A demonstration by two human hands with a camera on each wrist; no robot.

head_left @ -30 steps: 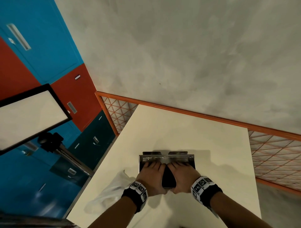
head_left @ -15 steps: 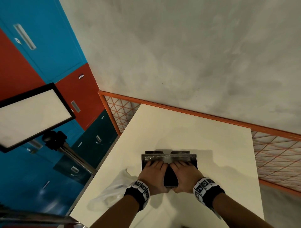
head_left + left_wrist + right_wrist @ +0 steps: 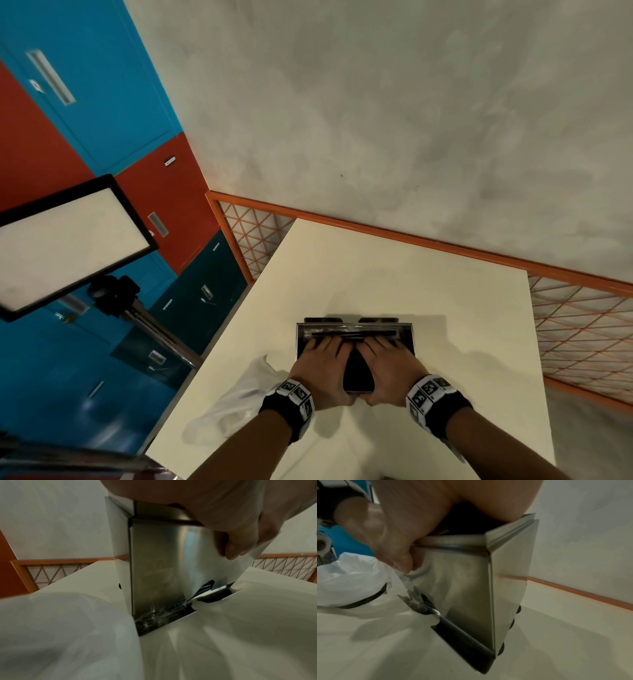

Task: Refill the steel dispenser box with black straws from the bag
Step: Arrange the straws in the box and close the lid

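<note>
With both hands, left [image 3: 320, 368] and right [image 3: 390, 366], laid flat side by side atop the black straws [image 3: 356, 371], they pressed them into the shiny rectangular steel dispenser box [image 3: 303, 337] on the cream worktop [image 3: 376, 274], probably to seat them.

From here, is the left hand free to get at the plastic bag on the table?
Probably yes. The plastic bag lies just left of the left hand with nothing between them, but that hand now rests in the steel dispenser box on the black straws.

Fingertips of left hand [image 3: 320, 368] and right hand [image 3: 390, 370] hidden inside steel box [image 3: 407, 337]; straws [image 3: 352, 334] mostly covered; plastic bag [image 3: 226, 407] partly behind left wrist, blurred in wrist views.
</note>
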